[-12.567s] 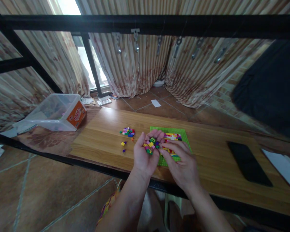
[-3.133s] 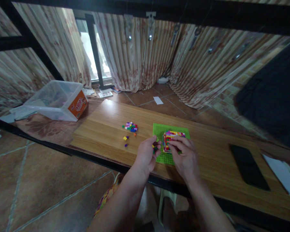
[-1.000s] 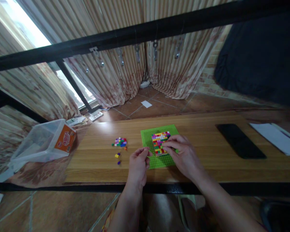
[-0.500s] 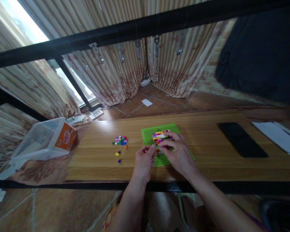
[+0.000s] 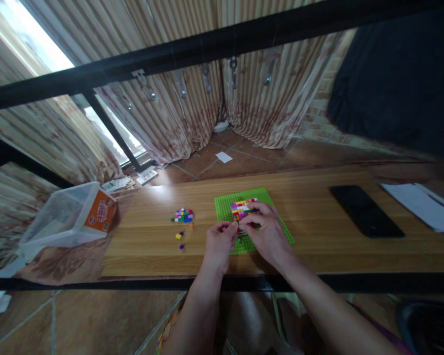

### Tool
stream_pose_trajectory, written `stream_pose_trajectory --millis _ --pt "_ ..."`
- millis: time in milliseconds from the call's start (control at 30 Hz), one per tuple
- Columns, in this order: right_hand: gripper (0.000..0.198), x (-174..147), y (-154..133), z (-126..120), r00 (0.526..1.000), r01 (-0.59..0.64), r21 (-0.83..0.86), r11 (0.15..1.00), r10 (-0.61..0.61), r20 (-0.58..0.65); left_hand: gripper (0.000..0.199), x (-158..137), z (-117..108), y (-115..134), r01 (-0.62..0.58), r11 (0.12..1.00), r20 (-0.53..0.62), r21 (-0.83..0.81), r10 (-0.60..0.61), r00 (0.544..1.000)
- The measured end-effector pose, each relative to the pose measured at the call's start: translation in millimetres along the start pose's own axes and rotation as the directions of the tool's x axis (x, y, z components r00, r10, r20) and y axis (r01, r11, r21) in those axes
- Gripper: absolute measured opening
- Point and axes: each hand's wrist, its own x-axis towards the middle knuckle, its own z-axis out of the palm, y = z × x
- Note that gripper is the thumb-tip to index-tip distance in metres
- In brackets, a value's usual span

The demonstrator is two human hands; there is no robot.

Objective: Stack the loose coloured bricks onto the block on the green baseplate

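Left hand (image 5: 221,241): curled, thumb and fingertips bunched. Right hand (image 5: 264,229): thumb and index angled in to meet them. Too small to tell whether either pinch is closed on a piece. Brick block (image 5: 243,207) sits right under and just beyond the fingertips, on the green baseplate (image 5: 224,207); its near end is mostly covered by fingers.

Step, my read: fine fitting at the block's near-left corner. To do it well: brace with left, line up studs first, push straight down with right, no sideways load on the stack. Lift right fingers clear to check it's flush; they mask the joint now.

Left of left hand: loose bricks (image 5: 184,215) in a cluster, with a yellow brick (image 5: 178,236) and purple brick (image 5: 182,246) nearer the person. Well right of right hand: black slab (image 5: 366,211), maybe a phone.
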Motion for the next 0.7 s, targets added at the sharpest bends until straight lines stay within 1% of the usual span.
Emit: stream_pose_trajectory --millis 133,200,267,367,467,533,600,700 --pt "0.014 0 -1 -1 1.0 0.011 0.001 1.0 -0.011 0.013 0.033 -3 -1 0 -0.003 0.999 0.004 -0.054 0.003 1.0" --pt "0.011 0 -2 -5 1.0 0.021 0.018 1.0 -0.021 0.01 0.034 -6 -2 2 0.021 0.993 0.016 -0.116 -0.02 1.0" --pt "0.007 0 -4 -10 0.999 0.038 0.045 0.998 -0.037 -0.01 0.031 -9 -3 7 0.069 0.974 0.028 -0.213 -0.065 0.998" --pt "0.009 -2 -9 -19 0.997 0.068 0.088 0.994 -0.064 -0.045 0.02 -12 -7 17 0.148 0.904 0.028 -0.402 -0.149 0.988" --pt "0.012 -6 -18 -26 0.997 0.08 0.15 0.985 -0.079 -0.01 0.02 -14 -8 26 0.175 0.828 0.015 -0.532 -0.197 0.98" --pt "0.014 -9 -25 -28 0.994 0.099 0.168 0.981 -0.105 0.029 0.023 -16 -8 29 0.15 0.804 -0.019 -0.576 -0.197 0.98" --pt "0.014 -11 -30 -28 0.988 0.136 0.153 0.979 -0.145 0.047 0.024 -18 -6 31 0.131 0.798 -0.035 -0.588 -0.186 0.982" --pt "0.015 -11 -34 -26 0.979 0.185 0.128 0.974 -0.195 0.065 0.029 -22 -5 32 0.148 0.811 0.005 -0.566 -0.176 0.984"
